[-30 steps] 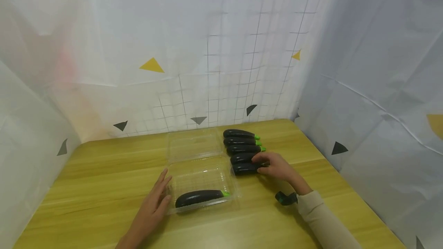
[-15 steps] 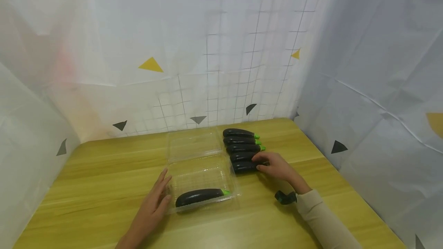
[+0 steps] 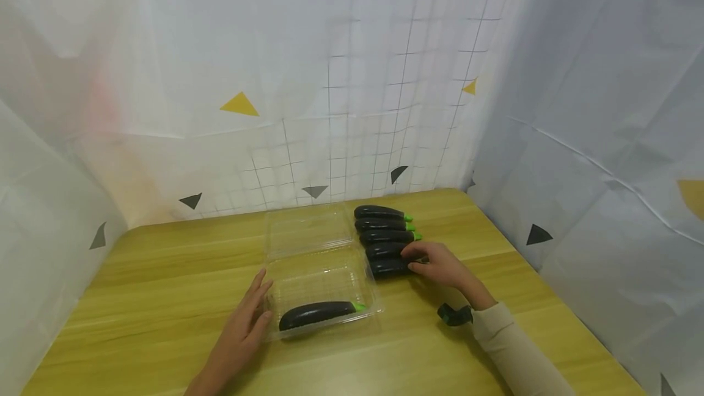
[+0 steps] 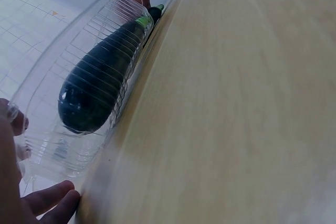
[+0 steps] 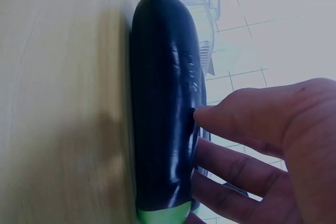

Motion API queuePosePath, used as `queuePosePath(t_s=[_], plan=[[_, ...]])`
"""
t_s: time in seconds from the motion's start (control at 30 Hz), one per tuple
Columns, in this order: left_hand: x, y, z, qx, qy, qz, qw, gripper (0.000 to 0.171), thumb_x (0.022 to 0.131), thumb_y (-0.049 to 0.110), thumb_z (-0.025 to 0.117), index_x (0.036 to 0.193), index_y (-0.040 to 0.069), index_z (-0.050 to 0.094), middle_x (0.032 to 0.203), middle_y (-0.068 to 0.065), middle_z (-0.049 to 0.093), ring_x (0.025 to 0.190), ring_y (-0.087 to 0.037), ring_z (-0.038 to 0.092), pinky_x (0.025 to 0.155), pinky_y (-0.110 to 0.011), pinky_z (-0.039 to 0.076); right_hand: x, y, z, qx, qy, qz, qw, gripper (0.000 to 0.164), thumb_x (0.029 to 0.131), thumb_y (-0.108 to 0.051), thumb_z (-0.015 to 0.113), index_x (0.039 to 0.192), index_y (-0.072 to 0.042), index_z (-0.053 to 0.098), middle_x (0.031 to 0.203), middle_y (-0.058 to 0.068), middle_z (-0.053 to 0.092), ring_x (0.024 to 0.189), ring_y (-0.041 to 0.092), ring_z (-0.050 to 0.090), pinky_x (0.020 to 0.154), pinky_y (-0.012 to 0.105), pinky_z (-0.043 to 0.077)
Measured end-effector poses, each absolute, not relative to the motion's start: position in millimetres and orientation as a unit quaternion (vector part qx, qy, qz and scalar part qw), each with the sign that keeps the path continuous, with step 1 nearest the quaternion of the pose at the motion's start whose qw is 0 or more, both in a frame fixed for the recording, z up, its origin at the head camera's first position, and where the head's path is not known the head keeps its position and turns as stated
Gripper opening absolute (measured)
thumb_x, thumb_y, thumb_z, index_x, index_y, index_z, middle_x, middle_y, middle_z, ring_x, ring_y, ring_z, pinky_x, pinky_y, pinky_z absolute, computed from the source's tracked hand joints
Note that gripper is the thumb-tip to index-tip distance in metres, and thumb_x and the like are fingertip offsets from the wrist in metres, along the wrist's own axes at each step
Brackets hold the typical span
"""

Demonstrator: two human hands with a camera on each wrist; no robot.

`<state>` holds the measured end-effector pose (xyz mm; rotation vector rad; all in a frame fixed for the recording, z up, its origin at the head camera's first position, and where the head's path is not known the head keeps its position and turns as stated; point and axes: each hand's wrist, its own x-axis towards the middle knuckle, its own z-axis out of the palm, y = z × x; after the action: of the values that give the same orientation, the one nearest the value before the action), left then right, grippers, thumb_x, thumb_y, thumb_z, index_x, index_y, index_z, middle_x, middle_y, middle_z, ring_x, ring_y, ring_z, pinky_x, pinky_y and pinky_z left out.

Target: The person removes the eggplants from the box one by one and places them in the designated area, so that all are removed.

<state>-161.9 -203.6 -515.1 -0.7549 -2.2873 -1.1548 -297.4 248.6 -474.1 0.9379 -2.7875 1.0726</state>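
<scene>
An eggplant (image 3: pixel 316 315) with a green stem end lies along the near side of the clear hinged plastic container (image 3: pixel 379 309), whose lid is laid back. My left hand (image 3: pixel 242 326) is at the container's left end, fingers extended against its wall; the left wrist view shows the eggplant (image 4: pixel 100 77) through the ribbed plastic. To the right, several eggplants lie in a row. My right hand (image 3: pixel 440 267) has its thumb and bent fingers at the stem half of the nearest one (image 3: pixel 387 269). In the right wrist view, thumb touches that eggplant's (image 5: pixel 163 93) upper side; fingers pass behind it.
The container's lid (image 3: pixel 308 231) lies flat toward the back of the wooden table (image 3: pixel 165 298). The other eggplants (image 3: pixel 379 212) reach back beside it. A dark green-black device (image 3: pixel 454 315) sits at my right wrist. White sheets wall in the back and sides.
</scene>
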Motion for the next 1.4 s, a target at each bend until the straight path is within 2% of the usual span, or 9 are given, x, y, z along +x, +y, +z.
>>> queuePosePath(t_s=[0.23, 0.8, 1.23, 1.4], plan=[[-161, -204, -515, -0.274, -0.833, -0.421, 0.232, 0.063, 0.097, -0.011, 0.062, 0.156, 0.003, 0.044, 0.162, -0.031, 0.031, 0.147, -0.035, 0.034, 0.114, -0.013, 0.024, -294, 247, -470, 0.309, -0.884, 0.351, 0.006, 0.023, 0.096, -0.001, 0.070, 0.118, 0.002, 0.071, 0.116, 0.012, 0.072, 0.107, 0.032, 0.069, 0.090, 0.057, 0.056], [-161, -204, -515, -0.276, -0.831, -0.419, 0.240, 0.063, 0.096, -0.011, 0.062, 0.155, 0.003, 0.045, 0.161, -0.031, 0.032, 0.146, -0.032, 0.037, 0.113, -0.014, 0.026, -291, 246, -468, 0.312, -0.883, 0.350, 0.016, 0.022, 0.097, -0.001, 0.070, 0.118, 0.002, 0.072, 0.114, 0.011, 0.073, 0.104, 0.029, 0.070, 0.089, 0.056, 0.057], [-160, -203, -516, -0.268, -0.838, -0.418, 0.228, 0.062, 0.097, -0.009, 0.062, 0.156, 0.003, 0.045, 0.162, -0.029, 0.031, 0.143, -0.039, 0.039, 0.112, -0.013, 0.026, -291, 243, -459, 0.317, -0.881, 0.351, 0.024, 0.020, 0.098, -0.002, 0.069, 0.118, 0.001, 0.071, 0.113, 0.013, 0.073, 0.102, 0.027, 0.069, 0.088, 0.054, 0.058], [-161, -204, -515, -0.267, -0.837, -0.420, 0.226, 0.061, 0.098, -0.008, 0.062, 0.156, 0.004, 0.044, 0.163, -0.028, 0.030, 0.142, -0.041, 0.040, 0.111, -0.014, 0.026, -290, 239, -451, 0.325, -0.879, 0.347, 0.029, 0.020, 0.098, -0.004, 0.070, 0.118, -0.007, 0.072, 0.115, 0.008, 0.073, 0.105, 0.024, 0.069, 0.089, 0.050, 0.058]])
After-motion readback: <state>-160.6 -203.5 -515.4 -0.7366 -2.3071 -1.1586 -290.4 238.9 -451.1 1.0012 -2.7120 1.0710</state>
